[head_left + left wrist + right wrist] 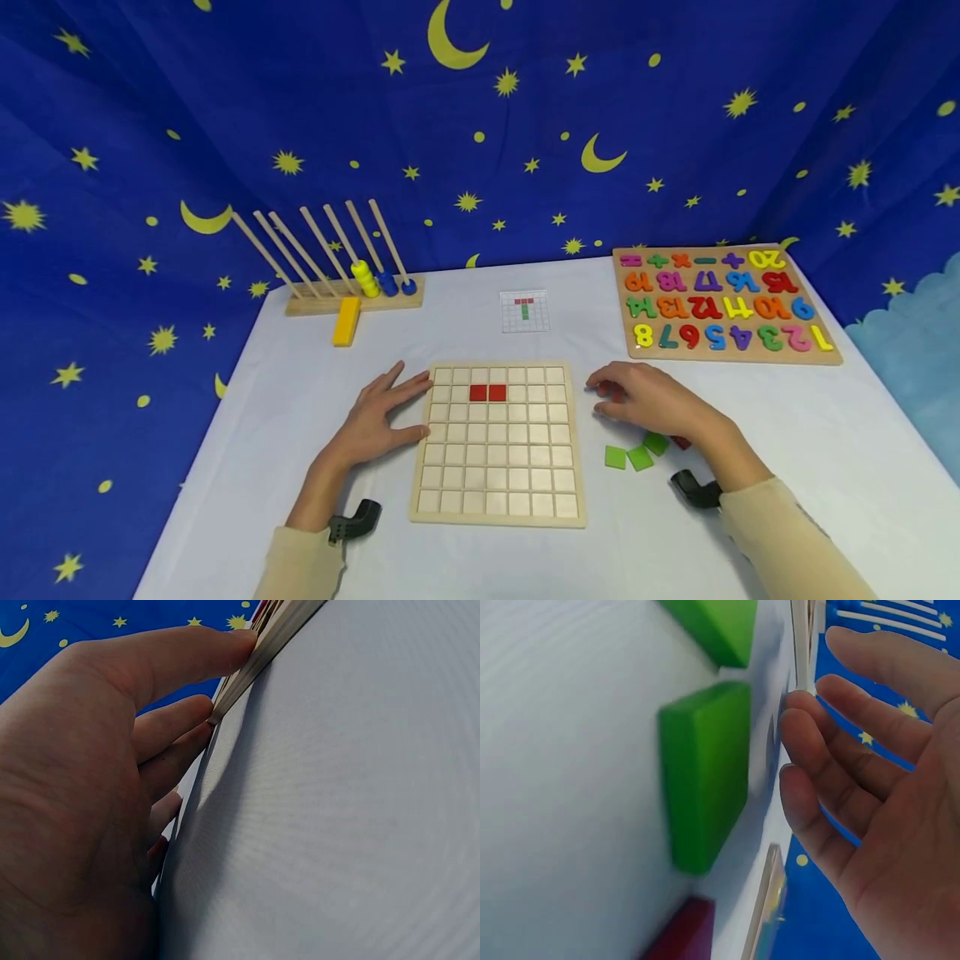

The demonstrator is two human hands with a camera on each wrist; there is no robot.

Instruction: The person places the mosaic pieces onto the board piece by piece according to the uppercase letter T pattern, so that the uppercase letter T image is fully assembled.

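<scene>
A wooden grid board (pixel 497 524) lies flat on the table. Two red square tiles (pixel 478 392) sit side by side in its second row from the top. My left hand (pixel 369 425) rests at the board's left edge, fingers spread and the thumb touching the rim. To the right of the board, my right hand (pixel 647 398) hovers with loosely bent fingers over red tiles (pixel 618 392), partly hidden by it. In the right wrist view nothing shows between thumb and fingers. Three green tiles (pixel 640 457) and another red tile (pixel 681 442) lie below that hand.
A transparent card (pixel 525 312) with a red and green T pattern lies beyond the board. At the back left stands a peg abacus (pixel 352 304), with a yellow block (pixel 346 322) before it. A wooden number puzzle (pixel 727 360) lies at back right.
</scene>
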